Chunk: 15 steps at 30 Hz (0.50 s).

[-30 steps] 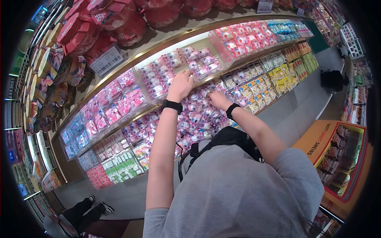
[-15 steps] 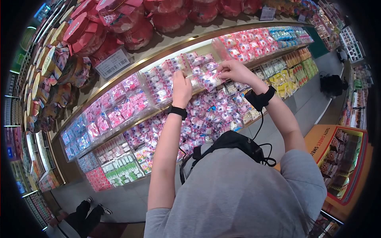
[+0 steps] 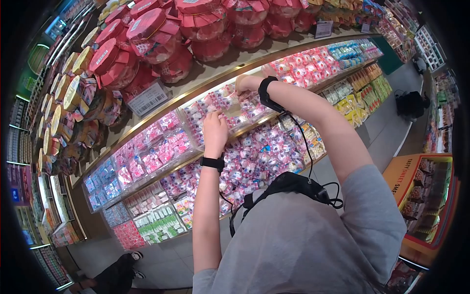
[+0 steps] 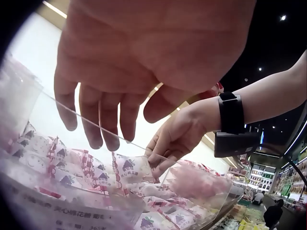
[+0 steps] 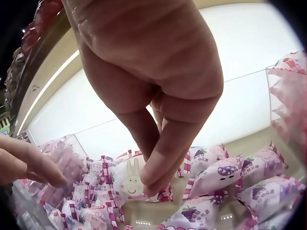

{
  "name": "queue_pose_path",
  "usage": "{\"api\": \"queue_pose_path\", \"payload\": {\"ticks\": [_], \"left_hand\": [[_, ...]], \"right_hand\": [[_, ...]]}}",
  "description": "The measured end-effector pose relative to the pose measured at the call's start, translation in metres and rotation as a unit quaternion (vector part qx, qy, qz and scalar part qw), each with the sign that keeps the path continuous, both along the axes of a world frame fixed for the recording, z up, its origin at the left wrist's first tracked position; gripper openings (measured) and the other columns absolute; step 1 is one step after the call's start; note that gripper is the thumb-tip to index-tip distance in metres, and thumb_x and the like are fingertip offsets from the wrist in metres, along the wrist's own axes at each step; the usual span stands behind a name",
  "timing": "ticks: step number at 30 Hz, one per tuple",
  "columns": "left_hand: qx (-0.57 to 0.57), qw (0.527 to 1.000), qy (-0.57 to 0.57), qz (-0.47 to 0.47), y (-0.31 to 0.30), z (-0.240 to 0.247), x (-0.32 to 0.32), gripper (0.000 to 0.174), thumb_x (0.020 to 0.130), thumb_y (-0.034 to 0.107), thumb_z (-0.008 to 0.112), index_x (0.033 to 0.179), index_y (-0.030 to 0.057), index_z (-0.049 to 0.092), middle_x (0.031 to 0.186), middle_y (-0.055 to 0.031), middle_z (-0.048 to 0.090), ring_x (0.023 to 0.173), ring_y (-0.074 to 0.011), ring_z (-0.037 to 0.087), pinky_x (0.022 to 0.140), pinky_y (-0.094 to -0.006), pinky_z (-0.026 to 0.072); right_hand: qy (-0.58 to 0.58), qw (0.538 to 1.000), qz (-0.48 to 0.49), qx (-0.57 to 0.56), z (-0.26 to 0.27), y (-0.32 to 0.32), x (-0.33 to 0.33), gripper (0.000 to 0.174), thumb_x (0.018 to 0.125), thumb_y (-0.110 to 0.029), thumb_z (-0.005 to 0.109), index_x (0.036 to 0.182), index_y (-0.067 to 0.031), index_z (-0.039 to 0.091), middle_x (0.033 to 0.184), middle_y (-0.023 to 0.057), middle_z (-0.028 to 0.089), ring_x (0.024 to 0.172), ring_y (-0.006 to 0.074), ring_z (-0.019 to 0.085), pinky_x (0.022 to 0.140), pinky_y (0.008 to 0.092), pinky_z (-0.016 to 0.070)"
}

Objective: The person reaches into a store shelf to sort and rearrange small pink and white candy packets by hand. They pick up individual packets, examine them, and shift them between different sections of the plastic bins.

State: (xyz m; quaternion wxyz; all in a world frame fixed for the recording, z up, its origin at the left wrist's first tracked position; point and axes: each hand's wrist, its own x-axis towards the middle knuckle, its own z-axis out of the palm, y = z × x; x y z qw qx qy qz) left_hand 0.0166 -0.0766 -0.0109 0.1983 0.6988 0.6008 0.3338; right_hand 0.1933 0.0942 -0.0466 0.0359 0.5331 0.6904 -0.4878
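The right hand (image 3: 246, 82) reaches down into the clear bin (image 3: 234, 111) on the lit shelf (image 3: 193, 92). Its fingertips (image 5: 156, 179) are pressed together and pinch a pink packet (image 5: 125, 186), which lies straight below them on the heap near the bin's middle. The left hand (image 3: 215, 128) is at the bin's front edge. Its fingers (image 4: 109, 124) hang loosely straight over the clear wall and hold nothing.

The left hand (image 3: 216, 128) lies at the front wall of a clear bin (image 3: 234, 111) of wrapped sweets (image 5: 218, 175), the right hand (image 3: 246, 83) farther back inside it, round tubs (image 3: 147, 32) on the ledge above.
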Motion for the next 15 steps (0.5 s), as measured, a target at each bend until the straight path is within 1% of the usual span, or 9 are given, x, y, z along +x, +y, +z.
{"api": "queue_pose_path", "payload": {"ticks": [2,3,4,5,6,7,10,14,15], "left_hand": [[-0.050,0.998,0.023,0.003,-0.001,-0.001,0.001,0.025,0.080,0.016,0.043,0.096,0.0016,0.057,0.100,-0.0154,0.055,0.094,-0.0313,0.050,0.083,-0.0400,0.0375],[-0.041,0.999,0.027,0.003,-0.003,-0.005,0.002,0.025,0.081,0.017,0.043,0.095,0.0023,0.057,0.099,-0.0141,0.056,0.094,-0.0304,0.051,0.082,-0.0400,0.0374],[-0.033,0.999,0.032,0.002,-0.005,-0.010,0.003,0.025,0.082,0.018,0.042,0.094,0.0030,0.058,0.098,-0.0128,0.056,0.093,-0.0296,0.051,0.082,-0.0400,0.0372],[-0.022,1.000,0.013,-0.003,-0.006,-0.014,0.002,0.022,0.081,0.017,0.044,0.092,0.0040,0.059,0.097,-0.0109,0.056,0.092,-0.0282,0.051,0.082,-0.0399,0.0368],[-0.022,1.000,0.014,-0.003,-0.008,-0.015,0.003,0.022,0.081,0.017,0.044,0.092,0.0040,0.059,0.097,-0.0109,0.056,0.092,-0.0282,0.051,0.082,-0.0399,0.0368],[0.003,1.000,0.027,0.010,-0.010,-0.016,0.004,0.021,0.081,0.016,0.045,0.091,0.0045,0.059,0.096,-0.0103,0.056,0.091,-0.0278,0.051,0.082,-0.0397,0.0367],[0.028,0.998,0.039,0.029,-0.011,-0.016,0.007,0.018,0.080,0.015,0.048,0.088,0.0041,0.059,0.094,-0.0098,0.056,0.089,-0.0269,0.051,0.081,-0.0388,0.0370],[0.040,0.997,0.040,0.045,-0.008,-0.019,0.008,0.018,0.079,0.014,0.048,0.086,0.0012,0.058,0.091,-0.0122,0.055,0.087,-0.0283,0.050,0.078,-0.0379,0.0388],[0.043,0.997,0.039,0.049,-0.008,-0.019,0.009,0.017,0.079,0.014,0.049,0.085,0.0005,0.058,0.090,-0.0130,0.055,0.086,-0.0289,0.050,0.077,-0.0377,0.0395]], "right_hand": [[-0.069,0.989,-0.088,-0.097,0.032,-0.022,-0.021,0.013,0.079,-0.005,0.055,0.083,0.0047,0.062,0.076,0.0149,0.064,0.062,0.0207,0.064,0.053,0.0267,0.0524],[-0.150,0.982,0.104,0.043,0.025,-0.022,-0.021,0.018,0.077,-0.019,0.061,0.083,-0.0032,0.065,0.073,0.0088,0.065,0.064,0.0194,0.063,0.060,0.0269,0.0499],[-0.148,0.982,0.104,0.044,0.020,-0.015,-0.022,0.018,0.077,-0.019,0.061,0.083,-0.0032,0.065,0.073,0.0088,0.065,0.064,0.0194,0.063,0.060,0.0269,0.0499],[-0.183,0.908,0.350,0.138,0.016,-0.009,-0.024,0.023,0.075,-0.028,0.062,0.083,-0.0069,0.067,0.074,0.0070,0.065,0.068,0.0196,0.062,0.063,0.0274,0.0484],[-0.203,0.765,0.570,0.222,0.016,-0.005,-0.027,0.028,0.073,-0.036,0.063,0.082,-0.0106,0.068,0.075,0.0053,0.065,0.071,0.0198,0.061,0.066,0.0279,0.0468],[-0.108,0.764,0.541,0.333,-0.116,0.048,0.005,0.025,0.071,-0.037,0.065,0.076,-0.0126,0.067,0.064,0.0051,0.060,0.060,0.0212,0.056,0.056,0.0324,0.0429],[-0.258,0.736,0.600,0.177,-0.097,0.043,-0.040,0.041,0.071,-0.049,0.060,0.085,-0.0112,0.068,0.086,0.0091,0.063,0.088,0.0216,0.057,0.077,0.0308,0.0432],[-0.292,0.736,0.570,0.217,-0.112,0.041,-0.032,0.038,0.074,-0.046,0.057,0.087,-0.0118,0.067,0.088,0.0086,0.063,0.091,0.0227,0.057,0.080,0.0325,0.0421],[-0.290,0.859,0.401,0.133,-0.104,0.034,-0.024,0.029,0.070,-0.036,0.063,0.080,-0.0094,0.067,0.081,0.0066,0.064,0.077,0.0180,0.058,0.071,0.0290,0.0440]]}}
